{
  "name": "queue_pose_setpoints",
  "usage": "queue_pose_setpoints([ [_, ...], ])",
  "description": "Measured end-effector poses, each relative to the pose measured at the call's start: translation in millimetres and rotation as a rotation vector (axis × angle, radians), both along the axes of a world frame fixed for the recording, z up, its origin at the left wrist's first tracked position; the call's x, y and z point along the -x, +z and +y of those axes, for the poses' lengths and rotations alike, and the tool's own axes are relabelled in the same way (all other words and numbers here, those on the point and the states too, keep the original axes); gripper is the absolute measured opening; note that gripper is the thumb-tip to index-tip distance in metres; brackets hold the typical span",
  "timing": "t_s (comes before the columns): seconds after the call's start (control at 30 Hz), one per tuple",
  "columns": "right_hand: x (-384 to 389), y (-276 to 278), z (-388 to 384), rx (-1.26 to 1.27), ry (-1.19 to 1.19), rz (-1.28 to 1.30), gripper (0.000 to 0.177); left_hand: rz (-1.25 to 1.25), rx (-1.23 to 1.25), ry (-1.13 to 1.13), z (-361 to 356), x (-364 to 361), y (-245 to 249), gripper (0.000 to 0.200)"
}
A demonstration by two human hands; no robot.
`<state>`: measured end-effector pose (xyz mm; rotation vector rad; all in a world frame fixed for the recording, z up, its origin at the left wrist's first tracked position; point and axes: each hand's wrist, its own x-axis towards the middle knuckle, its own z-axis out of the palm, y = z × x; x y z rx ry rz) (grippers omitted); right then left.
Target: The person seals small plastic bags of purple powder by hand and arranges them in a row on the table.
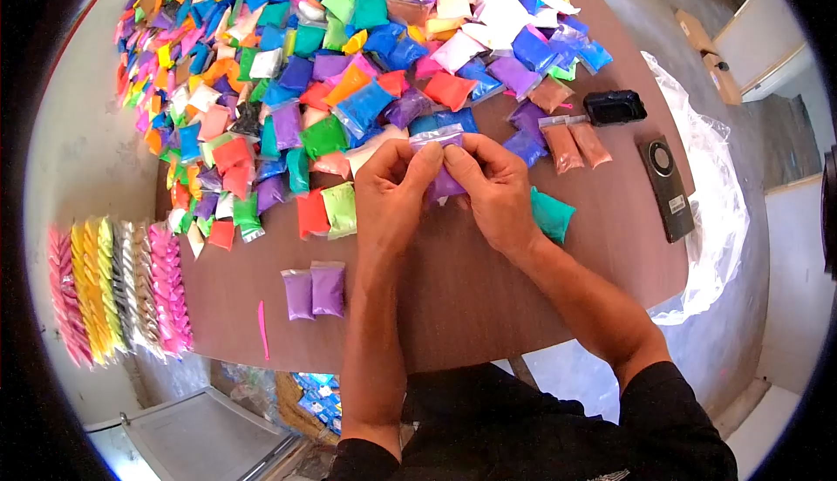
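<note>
My left hand [394,193] and my right hand [497,189] meet over the middle of a brown round table [453,298]. Both pinch the clear top edge of a small purple powder packet [443,183], which hangs between the fingers. A teal packet [551,214] lies just right of my right wrist. Two purple packets [314,291] lie side by side on the table, left of my left forearm.
A big heap of small coloured powder packets [331,54] covers the far half of the table. Two brown packets [575,145], a black device [614,107] and a dark phone [666,188] lie at right. Rows of coloured packets [113,289] lie on the floor at left. Clear plastic [715,211] hangs off the right edge.
</note>
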<state>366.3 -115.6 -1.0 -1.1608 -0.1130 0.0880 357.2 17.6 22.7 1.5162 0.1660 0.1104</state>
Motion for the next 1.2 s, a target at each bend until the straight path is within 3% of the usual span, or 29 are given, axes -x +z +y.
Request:
queue_pose_setpoints([
  [0.13, 2, 2, 3, -0.017, -0.005, 0.012, 0.015, -0.072, 0.072, -0.022, 4, -2, -10, 0.024],
  [0.3, 1, -7, 3, -0.019, -0.021, 0.004, 0.015, -0.163, -0.025, -0.085, 7, -2, -9, 0.027],
  [0.6, -3, -6, 0, 0.012, -0.057, -0.076, 0.015, -0.016, 0.016, -0.035, 0, -1, -1, 0.018],
  [0.8, -1, -7, 8, -0.037, -0.047, -0.064, 0.015, -0.183, 0.031, -0.061, 6, -3, -14, 0.016],
  [1.2, -2, -11, 4, -0.041, -0.084, -0.069, 0.012, -0.065, 0.016, -0.024, 5, -1, -9, 0.019],
])
